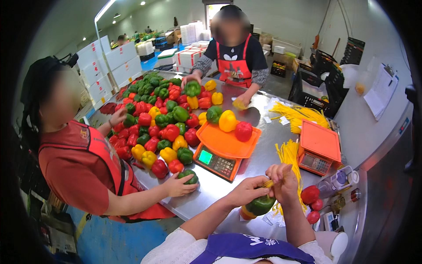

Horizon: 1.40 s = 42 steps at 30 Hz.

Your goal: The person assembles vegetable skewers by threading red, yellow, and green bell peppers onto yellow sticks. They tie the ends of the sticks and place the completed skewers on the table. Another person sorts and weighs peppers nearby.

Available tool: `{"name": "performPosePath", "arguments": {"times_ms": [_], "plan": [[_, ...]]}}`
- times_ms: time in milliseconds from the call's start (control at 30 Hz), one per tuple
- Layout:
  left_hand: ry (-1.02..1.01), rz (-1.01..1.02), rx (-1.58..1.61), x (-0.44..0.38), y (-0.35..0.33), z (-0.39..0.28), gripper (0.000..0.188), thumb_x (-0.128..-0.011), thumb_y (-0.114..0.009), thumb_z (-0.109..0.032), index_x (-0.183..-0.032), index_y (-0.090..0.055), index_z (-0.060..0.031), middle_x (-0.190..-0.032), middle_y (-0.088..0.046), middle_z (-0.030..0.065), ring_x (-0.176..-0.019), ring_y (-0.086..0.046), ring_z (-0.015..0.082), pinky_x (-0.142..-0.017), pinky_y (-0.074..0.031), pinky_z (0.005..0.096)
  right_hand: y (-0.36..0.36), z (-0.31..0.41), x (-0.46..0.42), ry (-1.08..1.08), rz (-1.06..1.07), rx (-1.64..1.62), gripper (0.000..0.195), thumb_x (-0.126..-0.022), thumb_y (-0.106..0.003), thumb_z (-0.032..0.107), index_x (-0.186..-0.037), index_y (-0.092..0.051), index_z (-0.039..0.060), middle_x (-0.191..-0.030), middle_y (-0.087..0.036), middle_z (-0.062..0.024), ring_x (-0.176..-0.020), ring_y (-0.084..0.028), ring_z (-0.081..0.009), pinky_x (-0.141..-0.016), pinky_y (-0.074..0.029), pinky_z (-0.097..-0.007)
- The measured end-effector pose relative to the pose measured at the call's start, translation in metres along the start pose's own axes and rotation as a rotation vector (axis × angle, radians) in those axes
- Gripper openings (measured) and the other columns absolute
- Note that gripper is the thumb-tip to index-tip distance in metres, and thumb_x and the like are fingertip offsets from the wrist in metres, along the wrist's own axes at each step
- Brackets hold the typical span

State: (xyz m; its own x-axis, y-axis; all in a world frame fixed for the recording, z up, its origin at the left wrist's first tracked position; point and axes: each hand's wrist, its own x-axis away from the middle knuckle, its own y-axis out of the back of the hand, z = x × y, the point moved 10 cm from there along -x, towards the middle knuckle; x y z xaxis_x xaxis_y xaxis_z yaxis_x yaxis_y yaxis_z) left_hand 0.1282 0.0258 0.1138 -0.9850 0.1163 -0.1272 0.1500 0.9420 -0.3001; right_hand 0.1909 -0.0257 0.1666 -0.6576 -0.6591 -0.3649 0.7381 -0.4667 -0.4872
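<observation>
Both of my hands are raised over the near edge of the metal table. My left hand [248, 191] pinches the gathered neck of a yellow mesh net bag [269, 183]. Against the same neck, the fingers of my right hand [282, 181] are closed. Below them hangs a green bell pepper [261, 206], with yellow and red surfaces showing under it at the left; the net's lower part is hard to make out. Right of my right hand lies a bundle of yellow mesh nets [290, 155]. A clear plastic bag [274, 218] lies beneath my wrists.
An orange scale [227, 148] carries three bell peppers; a second scale [319, 148] stands right. A heap of bell peppers [155, 115] covers the table's left. One co-worker [79, 158] touches a green pepper; another [235, 62] stands opposite. A bottle [333, 181] and red peppers [310, 194] line the right.
</observation>
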Motion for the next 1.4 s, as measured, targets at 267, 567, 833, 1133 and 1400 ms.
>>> {"name": "performPosePath", "arguments": {"times_ms": [267, 567, 833, 1133, 1400], "plan": [[-0.193, -0.312, -0.572, 0.011, 0.012, -0.035, 0.019, -0.092, -0.062, -0.009, -0.11, -0.065, -0.0017, -0.088, -0.063, 0.0049, -0.094, -0.059, 0.0165, -0.086, -0.047, 0.0297, 0.022, -0.005, 0.016, -0.059, -0.014, 0.172, 0.043, -0.106, -0.038, 0.042, -0.081, -0.048, 0.0087, -0.078, -0.051, -0.005, -0.073, -0.044, -0.0134, -0.071, -0.038, -0.0269], [-0.305, -0.364, -0.68, 0.008, 0.01, -0.035, 0.009, -0.089, -0.061, -0.006, -0.093, -0.069, -0.0018, -0.082, -0.062, 0.0059, -0.087, -0.058, 0.0192, -0.078, -0.047, 0.0302, 0.011, 0.027, 0.03, -0.204, -0.017, -0.06, 0.021, -0.106, -0.046, 0.022, -0.102, -0.057, 0.0048, -0.103, -0.063, -0.0103, -0.086, -0.064, -0.016, -0.068, -0.049, -0.027], [-0.333, -0.364, -0.674, 0.013, 0.003, -0.038, 0.012, -0.09, -0.062, -0.005, -0.1, -0.067, -0.003, -0.084, -0.061, 0.0059, -0.089, -0.054, 0.0208, -0.08, -0.046, 0.0313, -0.056, 0.058, 0.035, 0.372, 0.359, 1.448, 0.033, -0.079, -0.065, 0.0, -0.111, -0.061, 0.007, -0.109, -0.062, -0.0114, -0.09, -0.064, -0.0309, -0.077, -0.055, -0.0363], [-0.146, -0.222, -0.361, 0.008, 0.001, -0.008, 0.019, -0.094, -0.062, -0.003, -0.111, -0.053, -0.0028, -0.092, -0.061, 0.0028, -0.088, -0.06, 0.0088, -0.077, -0.048, 0.0231, -0.042, 0.065, 0.041, 0.337, 0.385, 1.418, 0.021, -0.074, -0.069, 0.001, -0.094, -0.066, 0.0079, -0.086, -0.064, -0.0058, -0.081, -0.062, -0.0262, -0.07, -0.051, -0.0373], [-0.301, -0.212, -0.588, 0.014, -0.019, -0.04, 0.016, -0.085, -0.072, -0.01, -0.097, -0.063, -0.0048, -0.095, -0.058, 0.0077, -0.097, -0.055, 0.0223, -0.084, -0.046, 0.0321, -0.022, 0.079, 0.037, 0.233, 0.224, 1.404, 0.011, -0.081, -0.07, 0.006, -0.091, -0.065, 0.0083, -0.074, -0.061, -0.0037, -0.075, -0.056, -0.0198, -0.076, -0.043, -0.0358]]}}
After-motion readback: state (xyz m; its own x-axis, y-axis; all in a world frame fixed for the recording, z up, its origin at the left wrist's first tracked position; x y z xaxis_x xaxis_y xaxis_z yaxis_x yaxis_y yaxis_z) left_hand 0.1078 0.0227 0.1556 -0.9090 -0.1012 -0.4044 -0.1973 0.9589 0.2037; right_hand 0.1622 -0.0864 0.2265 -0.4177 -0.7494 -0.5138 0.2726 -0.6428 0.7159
